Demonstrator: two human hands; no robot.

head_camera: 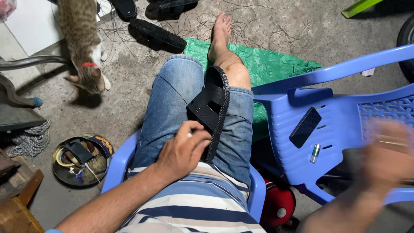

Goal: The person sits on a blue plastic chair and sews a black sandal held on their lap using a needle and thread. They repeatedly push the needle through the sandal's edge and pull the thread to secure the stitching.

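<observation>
Black sandal lies sole-edge up across your lap, between the thighs of your denim shorts — stitching along its rim looks to be the step in hand. Your left hand rests on its heel end, grip nearly closed, pinching something small and pale I can't make out. Your right hand is a blur over the blue plastic chair — grip unreadable; next move likely calls for steadying the sandal before working the edge.
</observation>
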